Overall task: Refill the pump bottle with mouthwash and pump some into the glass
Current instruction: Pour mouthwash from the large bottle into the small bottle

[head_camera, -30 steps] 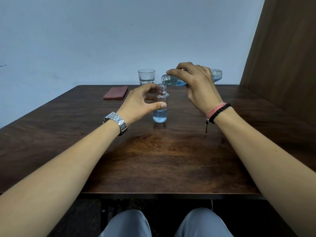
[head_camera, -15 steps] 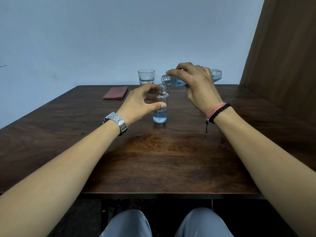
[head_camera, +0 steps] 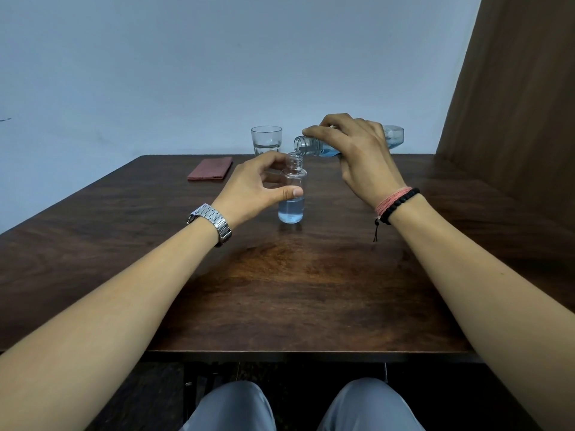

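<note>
A small clear pump bottle (head_camera: 292, 209) stands upright on the dark wooden table (head_camera: 280, 290), its neck open and without a pump head, pale blue liquid filling its lower part. My left hand (head_camera: 258, 188) grips its body, thumb in front. My right hand (head_camera: 357, 154) holds a larger mouthwash bottle (head_camera: 393, 138) tipped nearly flat, its open mouth just above the small bottle's neck. A clear glass (head_camera: 266, 140) stands behind, near the table's far edge, with a little liquid at its bottom. The pump head is not visible.
A folded reddish cloth (head_camera: 210, 168) lies at the far left of the table. A pale wall rises behind the table, and a brown panel (head_camera: 513, 104) closes the right side. My knees show below the table's near edge.
</note>
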